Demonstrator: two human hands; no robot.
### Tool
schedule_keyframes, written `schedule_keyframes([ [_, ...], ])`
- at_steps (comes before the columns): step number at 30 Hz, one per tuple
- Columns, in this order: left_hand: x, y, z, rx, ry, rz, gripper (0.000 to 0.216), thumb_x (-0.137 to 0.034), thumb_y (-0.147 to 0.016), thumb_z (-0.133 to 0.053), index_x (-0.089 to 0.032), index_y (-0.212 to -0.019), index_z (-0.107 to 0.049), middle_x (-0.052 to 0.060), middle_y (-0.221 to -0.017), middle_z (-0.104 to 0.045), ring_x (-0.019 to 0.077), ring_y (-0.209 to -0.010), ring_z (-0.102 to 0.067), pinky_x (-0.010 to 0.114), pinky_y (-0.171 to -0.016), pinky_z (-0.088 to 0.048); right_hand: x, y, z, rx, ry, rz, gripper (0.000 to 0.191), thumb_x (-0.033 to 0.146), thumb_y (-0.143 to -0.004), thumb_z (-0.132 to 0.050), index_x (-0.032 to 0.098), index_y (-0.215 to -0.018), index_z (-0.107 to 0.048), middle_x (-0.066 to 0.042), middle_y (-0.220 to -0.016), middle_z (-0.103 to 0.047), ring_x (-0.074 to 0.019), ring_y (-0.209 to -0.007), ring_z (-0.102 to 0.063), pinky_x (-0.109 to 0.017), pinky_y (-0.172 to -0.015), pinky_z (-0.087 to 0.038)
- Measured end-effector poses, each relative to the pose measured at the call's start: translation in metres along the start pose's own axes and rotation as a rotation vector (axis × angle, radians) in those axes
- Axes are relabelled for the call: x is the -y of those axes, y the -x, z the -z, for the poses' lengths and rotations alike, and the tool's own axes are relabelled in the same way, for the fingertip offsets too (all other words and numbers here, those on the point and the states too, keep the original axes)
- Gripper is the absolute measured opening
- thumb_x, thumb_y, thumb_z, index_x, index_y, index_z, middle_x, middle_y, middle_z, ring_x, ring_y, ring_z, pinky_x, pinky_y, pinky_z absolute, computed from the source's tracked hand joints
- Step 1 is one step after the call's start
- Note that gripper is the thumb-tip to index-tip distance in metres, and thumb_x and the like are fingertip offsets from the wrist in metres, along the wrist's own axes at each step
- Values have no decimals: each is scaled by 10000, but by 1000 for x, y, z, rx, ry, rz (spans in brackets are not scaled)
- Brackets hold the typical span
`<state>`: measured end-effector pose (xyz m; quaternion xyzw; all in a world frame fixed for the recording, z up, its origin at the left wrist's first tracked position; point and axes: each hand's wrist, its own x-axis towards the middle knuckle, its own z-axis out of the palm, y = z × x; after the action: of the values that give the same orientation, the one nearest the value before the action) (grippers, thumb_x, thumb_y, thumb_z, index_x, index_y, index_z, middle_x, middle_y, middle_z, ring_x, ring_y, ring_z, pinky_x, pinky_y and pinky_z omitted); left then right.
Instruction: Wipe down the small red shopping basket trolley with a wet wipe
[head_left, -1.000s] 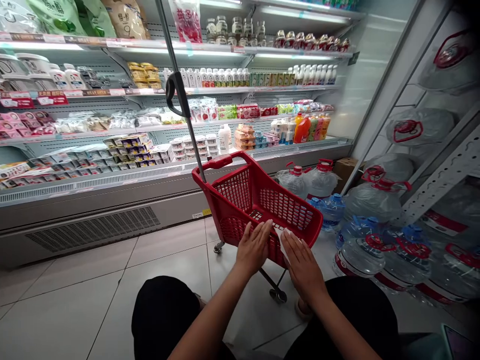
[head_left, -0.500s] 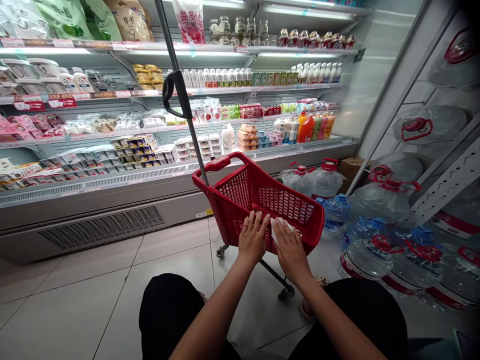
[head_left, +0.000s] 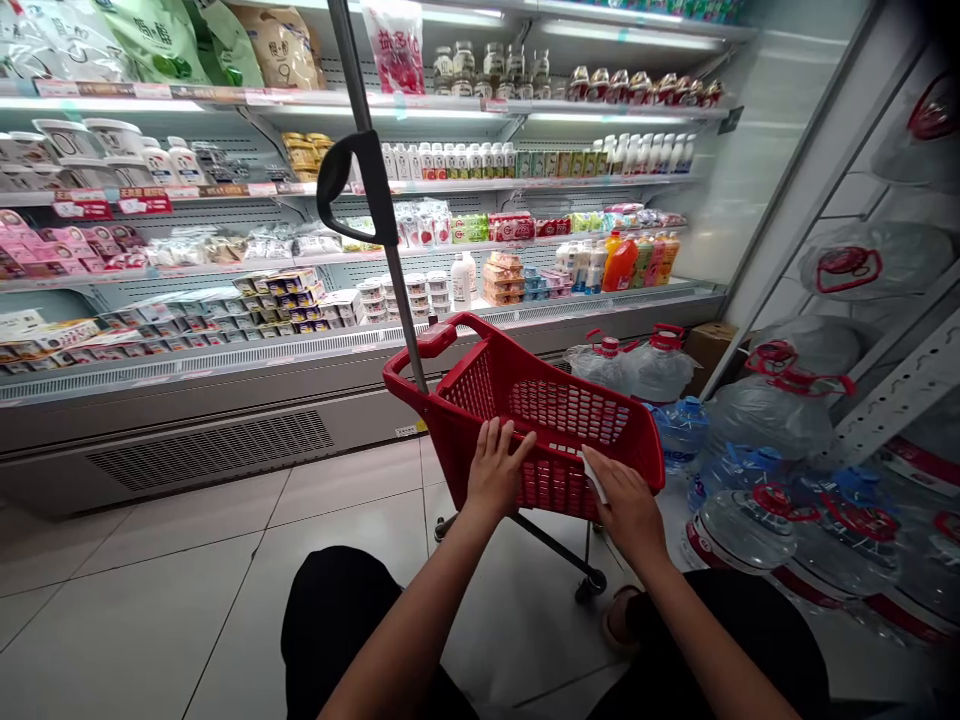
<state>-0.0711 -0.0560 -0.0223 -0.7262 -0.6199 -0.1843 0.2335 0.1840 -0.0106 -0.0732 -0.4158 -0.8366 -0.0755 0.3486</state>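
Observation:
A red plastic shopping cart (head_left: 555,484) with perforated sides stands right in front of me. My left hand (head_left: 495,472) rests on its near rim with the fingers spread, holding nothing. Further along the same rim, my right hand (head_left: 628,508) presses a folded white cloth or tissue (head_left: 594,474) against the side. Only a strip of that cloth shows; the palm hides the rest. From the cart's back end rises a grey metal pole (head_left: 401,290) with a black loop handle (head_left: 367,190).
A lit dairy cooler (head_left: 217,370) stretches behind the cart, its shelves lined with bottles, cups and packs. Several large water jugs (head_left: 739,530) stand on the floor at the right beside a metal rack (head_left: 892,385). Below the cart are its wheels (head_left: 591,585) on tiled floor.
My right hand has slid rightward along the rim with the white cloth. The left hand has shifted slightly left on the rim. The cart appears slightly turned.

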Motion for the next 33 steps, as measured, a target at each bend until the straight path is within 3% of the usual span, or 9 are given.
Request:
schedule_keyframes([
  [4, -21, 1, -7, -6, -12, 12, 848, -168, -842, -661, -333, -1618, -361, 87, -1584, -467, 386, -1453, -419, 615, -1256, -249, 3, -11, -14, -25, 4, -9, 648, 164, -1008, -344, 250, -1648, -294, -63, -1575, -525, -244, -1387, -551, -457, -1164, -422],
  [11, -35, 0, 1, 32, -32, -32, 895, -156, -872, -566, -238, -1677, -182, 87, -1692, -331, 319, -1473, -426, 508, -1263, -273, 40, -24, -23, 1, -58, 104, 754, 76, -975, -268, 236, -1685, -69, -77, -1684, -352, -218, -1560, -308, -486, -1253, -316],
  [15, -14, -1, 22, 37, -11, -111, 906, -141, -848, -523, -208, -1677, -163, 46, -1733, -221, 247, -1553, -315, 441, -1302, -194, 4, -15, -3, 54, -42, 120, 697, 176, -1014, -353, 275, -1677, -163, -39, -1704, -311, -223, -1565, -294, -453, -1245, -343],
  [18, 0, 0, 36, 25, -64, -74, 877, -154, -837, -547, -201, -1658, -242, 53, -1740, -185, 273, -1598, -193, 525, -1319, -78, -28, -4, 6, 32, 19, 51, 690, 263, -1017, -416, 257, -1672, -200, -55, -1684, -357, -250, -1545, -340, -445, -1203, -400],
  [20, 2, 0, 40, 43, -108, -57, 857, -184, -851, -554, -182, -1654, -252, 67, -1740, -179, 297, -1604, -161, 579, -1309, -42, -34, 0, 5, 31, 68, 15, 677, 286, -1022, -404, 240, -1669, -210, -71, -1660, -401, -265, -1531, -367, -468, -1203, -394],
  [24, -13, 1, 36, 76, -157, -32, 868, -260, -882, -534, -132, -1666, -183, 96, -1743, -150, 318, -1601, -152, 638, -1285, -63, 3, -8, -9, 10, 48, 39, 724, 182, -992, -341, 211, -1682, -124, -95, -1654, -407, -266, -1539, -352, -524, -1253, -308],
  [29, -25, 0, 30, 53, -212, -33, 906, -212, -855, -510, -108, -1672, -131, 96, -1751, -86, 310, -1603, -131, 649, -1276, -108, 66, -32, -21, -25, -66, 94, 848, 31, -898, -297, 205, -1685, -34, -78, -1695, -329, -219, -1571, -278, -470, -1265, -310],
  [31, -25, 0, 29, 44, -220, -38, 909, -191, -847, -503, -119, -1673, -131, 85, -1752, -87, 299, -1599, -154, 634, -1278, -125, 64, -33, -19, -15, -58, 125, 850, 29, -900, -299, 214, -1685, -31, -69, -1691, -340, -211, -1563, -299, -466, -1268, -304],
  [33, -24, 1, 29, 37, -217, -44, 921, -177, -834, -506, -127, -1675, -134, 72, -1752, -101, 290, -1592, -180, 609, -1285, -139, 44, -28, -15, 0, -30, 143, 826, 53, -923, -309, 220, -1686, -39, -69, -1678, -365, -215, -1550, -330, -477, -1267, -302],
])
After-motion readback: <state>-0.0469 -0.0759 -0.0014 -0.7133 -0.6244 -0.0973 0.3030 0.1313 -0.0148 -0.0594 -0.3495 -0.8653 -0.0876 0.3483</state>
